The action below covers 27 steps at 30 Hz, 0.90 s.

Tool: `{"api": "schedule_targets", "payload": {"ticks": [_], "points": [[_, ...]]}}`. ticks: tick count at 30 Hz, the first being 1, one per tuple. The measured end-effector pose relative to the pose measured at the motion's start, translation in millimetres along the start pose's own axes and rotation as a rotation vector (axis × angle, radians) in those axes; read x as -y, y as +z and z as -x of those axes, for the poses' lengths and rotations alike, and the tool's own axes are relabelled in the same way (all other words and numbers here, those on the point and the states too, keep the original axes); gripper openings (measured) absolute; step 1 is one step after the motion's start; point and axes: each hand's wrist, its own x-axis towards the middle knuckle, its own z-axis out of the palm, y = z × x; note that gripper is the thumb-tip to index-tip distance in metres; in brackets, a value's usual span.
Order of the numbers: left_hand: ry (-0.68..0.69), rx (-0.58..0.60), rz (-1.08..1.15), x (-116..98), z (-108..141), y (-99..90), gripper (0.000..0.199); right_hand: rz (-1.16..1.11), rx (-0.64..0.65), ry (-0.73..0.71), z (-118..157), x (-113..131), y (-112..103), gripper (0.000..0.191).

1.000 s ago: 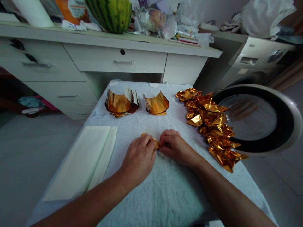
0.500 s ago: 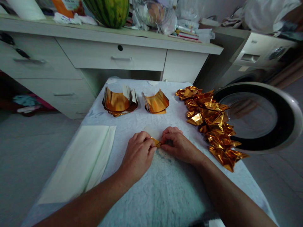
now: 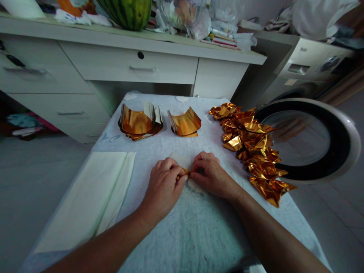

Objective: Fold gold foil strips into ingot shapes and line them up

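Observation:
My left hand [image 3: 165,184] and my right hand [image 3: 210,174] meet over the middle of the cloth-covered table [image 3: 182,235]. Between their fingertips is a small folded piece of gold foil paper [image 3: 185,171], pinched from both sides and mostly hidden by the fingers. Beyond the hands lie two curved stacks of gold foil sheets, a larger left stack [image 3: 136,122] with pale backs showing and a smaller right stack [image 3: 186,123]. Right of my right hand, crumpled-looking folded gold foil pieces [image 3: 250,140] form a long heap.
Pale folded paper or cloth [image 3: 82,193] lies at the table's left. Behind stands a white drawer cabinet [image 3: 167,68] with a watermelon [image 3: 127,13], a glass bowl and bags on top. The open round door [image 3: 344,140] of a washing machine [image 3: 307,64] reaches the table's right edge.
The fingers have closed in on the gold foil paper, so less of it shows. The whole view has shifted slightly; the stacks and heap lie as before.

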Motion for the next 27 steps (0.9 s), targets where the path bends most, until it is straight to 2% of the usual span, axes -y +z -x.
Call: {"api": "schedule_targets", "payload": {"ticks": [18, 27], "points": [[-0.018, -0.016, -0.046, -2, 0, 0.1, 0.011, 0.040, -0.059, 0.125, 2, 9, 4, 0.009], [-0.009, -0.024, -0.061, -2, 0, 0.9, 0.014, 0.070, -0.148, 0.169, 1, 10, 13, 0.011]]}}
